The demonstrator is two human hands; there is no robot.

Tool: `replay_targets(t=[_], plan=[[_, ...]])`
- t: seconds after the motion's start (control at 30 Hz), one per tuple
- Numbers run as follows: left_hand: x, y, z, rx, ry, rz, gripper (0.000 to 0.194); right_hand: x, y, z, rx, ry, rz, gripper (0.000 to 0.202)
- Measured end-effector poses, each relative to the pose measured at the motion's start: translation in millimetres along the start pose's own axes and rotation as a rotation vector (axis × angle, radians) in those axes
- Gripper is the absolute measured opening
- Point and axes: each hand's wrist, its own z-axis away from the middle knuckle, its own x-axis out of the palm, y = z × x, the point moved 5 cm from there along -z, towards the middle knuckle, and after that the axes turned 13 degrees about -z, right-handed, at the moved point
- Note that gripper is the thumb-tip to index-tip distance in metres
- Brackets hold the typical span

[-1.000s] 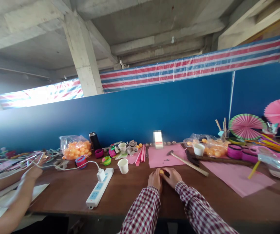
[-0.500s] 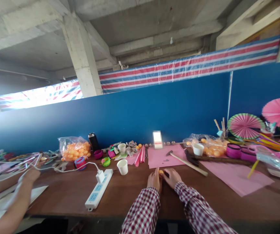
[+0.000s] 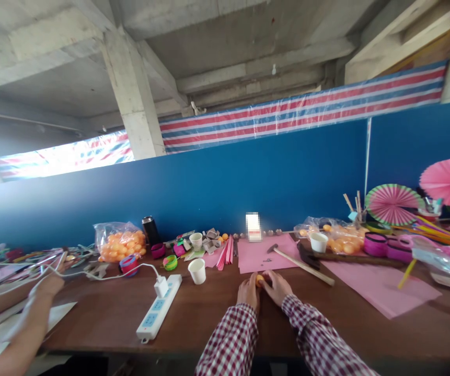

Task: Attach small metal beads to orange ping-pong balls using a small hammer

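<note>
The table (image 3: 103,313) bears paper (image 3: 252,256) and hammer (image 3: 305,266) beyond both hands (image 3: 248,292) (image 3: 277,289), fingers pinching a ball (image 3: 260,280).

From my head, the one camera faces forward over the desk (image 3: 107,313) to the blue wall (image 3: 217,188), taking in the ceiling (image 3: 209,52) above and, close below, my left grip (image 3: 248,292) and right grip (image 3: 277,288).

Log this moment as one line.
left hand: at orange ball | right hand: on same ball | hammer: lying beyond hands, head on pink paper
</note>
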Motion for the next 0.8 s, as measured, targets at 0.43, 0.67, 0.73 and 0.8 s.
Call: replay_targets(t=[0.43,0.67,0.73,0.8], plan=[[0.9,0.3,-0.6,-0.020,0.038,-0.005,0.029,2.0,3.3,-0.3,0.004,-0.002,-0.063,0.028],[4.2,-2.8,-2.3,-0.006,0.005,-0.004,0.050,1.6,2.0,-0.3,0.011,-0.018,-0.081,0.029],[5.9,-3.9,-2.6,0.006,0.007,-0.010,0.054,1.2,0.4,0.0,0.006,-0.026,-0.079,0.031],[7.3,-4.7,-2.9,0.014,0.017,-0.018,0.051,0.8,-1.0,0.2,0.003,-0.035,-0.075,0.032]])
